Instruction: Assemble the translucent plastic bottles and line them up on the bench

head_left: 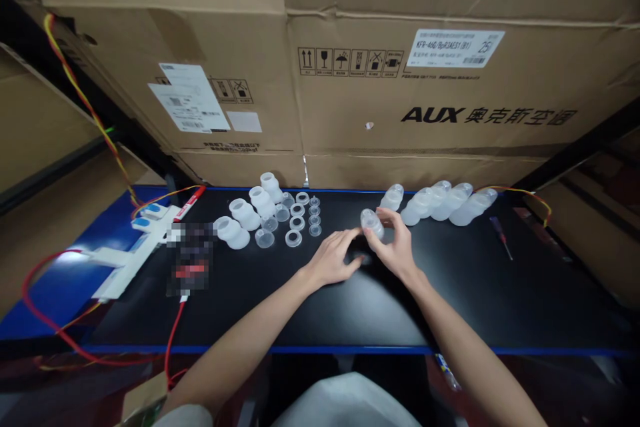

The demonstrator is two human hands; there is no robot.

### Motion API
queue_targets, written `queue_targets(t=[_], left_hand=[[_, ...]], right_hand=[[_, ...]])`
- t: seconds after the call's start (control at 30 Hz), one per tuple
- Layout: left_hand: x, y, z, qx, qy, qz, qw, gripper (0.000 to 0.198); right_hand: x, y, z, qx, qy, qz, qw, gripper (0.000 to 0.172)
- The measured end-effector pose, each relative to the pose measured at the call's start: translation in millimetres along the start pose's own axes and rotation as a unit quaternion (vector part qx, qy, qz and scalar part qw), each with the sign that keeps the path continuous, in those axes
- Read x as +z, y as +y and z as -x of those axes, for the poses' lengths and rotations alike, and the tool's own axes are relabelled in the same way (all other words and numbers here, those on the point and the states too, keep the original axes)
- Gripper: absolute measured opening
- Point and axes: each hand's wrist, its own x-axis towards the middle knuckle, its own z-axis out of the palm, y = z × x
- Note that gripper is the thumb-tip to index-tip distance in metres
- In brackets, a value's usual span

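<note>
My right hand point(397, 245) is closed around a small translucent baby bottle point(372, 223), its clear domed cap tilted up and toward me. Close by on the left is my left hand point(334, 257), thumb and fingers apart and nothing in it. Its fingertips reach the side of the bottle; whether they touch it I cannot tell. To the left stand several open white bottle bodies point(243, 213). Beside them lie clear domed caps point(265, 238), white collar rings point(293, 238) and small clear round pieces point(315, 220), like teats. Several capped bottles point(433, 199) stand or lean at the back right.
A screwdriver point(501, 238) lies on the black tabletop point(320, 320) at right. At left are a power strip point(133, 250) with cables, a red marker point(190, 203) and a pixelated item point(190, 260). A large cardboard box point(345, 133) walls off the back.
</note>
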Motion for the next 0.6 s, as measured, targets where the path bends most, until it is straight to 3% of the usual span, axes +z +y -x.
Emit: queue_targets(t=[0.1, 0.27, 0.4, 0.6], left_hand=[[2.3, -1, -1, -0.013, -0.007, -0.024, 1.0, 0.057], [-2.9, -2, -4, -0.017, 0.026, -0.036, 0.999, 0.035], [-4.2, -4, -5, -0.01, 0.038, -0.05, 0.998, 0.029], [1.1, -3, -4, -0.012, 0.08, -0.138, 0.987, 0.016]], right_hand=[[-1, 6, 0, -0.006, -0.007, 0.009, 1.0, 0.044], [1, 9, 2, -0.006, -0.03, -0.027, 0.999, 0.041], [1, 12, 1, -0.017, -0.048, -0.038, 0.998, 0.038], [0, 14, -3, -0.075, -0.009, 0.093, 0.993, 0.044]])
